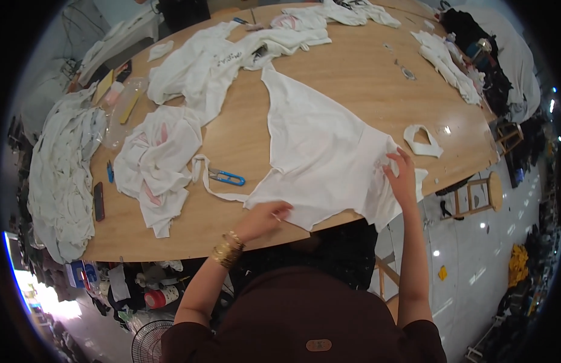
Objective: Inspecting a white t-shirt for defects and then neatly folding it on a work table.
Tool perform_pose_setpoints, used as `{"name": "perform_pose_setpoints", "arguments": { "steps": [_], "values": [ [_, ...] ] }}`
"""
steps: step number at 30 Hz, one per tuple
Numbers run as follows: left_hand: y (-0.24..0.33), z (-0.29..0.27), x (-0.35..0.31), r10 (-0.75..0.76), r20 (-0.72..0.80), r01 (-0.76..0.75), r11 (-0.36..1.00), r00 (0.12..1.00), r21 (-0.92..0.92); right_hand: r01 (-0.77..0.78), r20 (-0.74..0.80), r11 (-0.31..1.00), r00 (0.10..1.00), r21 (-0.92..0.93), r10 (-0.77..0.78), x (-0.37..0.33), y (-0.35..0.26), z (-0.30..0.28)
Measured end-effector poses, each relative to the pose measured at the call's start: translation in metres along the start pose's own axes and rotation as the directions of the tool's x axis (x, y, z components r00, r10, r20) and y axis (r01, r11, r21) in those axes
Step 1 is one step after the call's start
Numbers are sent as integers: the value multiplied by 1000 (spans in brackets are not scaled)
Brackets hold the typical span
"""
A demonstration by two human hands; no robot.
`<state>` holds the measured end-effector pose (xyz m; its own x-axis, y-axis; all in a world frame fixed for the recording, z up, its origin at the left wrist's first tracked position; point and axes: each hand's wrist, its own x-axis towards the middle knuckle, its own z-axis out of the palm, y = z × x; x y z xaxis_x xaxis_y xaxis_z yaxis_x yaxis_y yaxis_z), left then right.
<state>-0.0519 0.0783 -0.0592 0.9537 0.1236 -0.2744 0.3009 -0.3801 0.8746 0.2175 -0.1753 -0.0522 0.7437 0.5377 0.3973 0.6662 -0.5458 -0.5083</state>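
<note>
White cloth (317,142) lies on the tabletop (353,66) between the left hand (267,219) and right hand (402,175), both with fingers bent at its margins; whether either pinches it cannot be told, the contacts being partly hidden. Nearside of the right hand, cloth overhangs the table edge; beyond that hand, bare wood lies open. Snips (232,178), a strip (217,193) and a crumpled garment (153,148) crowd the left hand's far left, a scrap (421,147) the right hand's far right.
</note>
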Motion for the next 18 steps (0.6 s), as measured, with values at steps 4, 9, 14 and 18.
{"name": "perform_pose_setpoints", "arguments": {
  "steps": [4, 9, 14, 18],
  "values": [
    [-34, -29, -22, -76, -334, 40, 993, 939, -113, -165, 48, 986, 985, 16, 165, -43, -13, 3],
    [-55, -42, -40, 48, -521, 88, 968, 852, 233, -172, 67, 985, 983, 22, 170, -72, -25, 1],
    [-48, -29, -42, 131, -484, 214, 776, 865, 593, -42, 222, 998, 974, 46, 31, -88, -73, 18],
    [-63, -33, -32, -38, -346, 68, 995, 937, 77, 133, 279, 983, 946, 127, -164, -96, -126, 51]
  ]
}}
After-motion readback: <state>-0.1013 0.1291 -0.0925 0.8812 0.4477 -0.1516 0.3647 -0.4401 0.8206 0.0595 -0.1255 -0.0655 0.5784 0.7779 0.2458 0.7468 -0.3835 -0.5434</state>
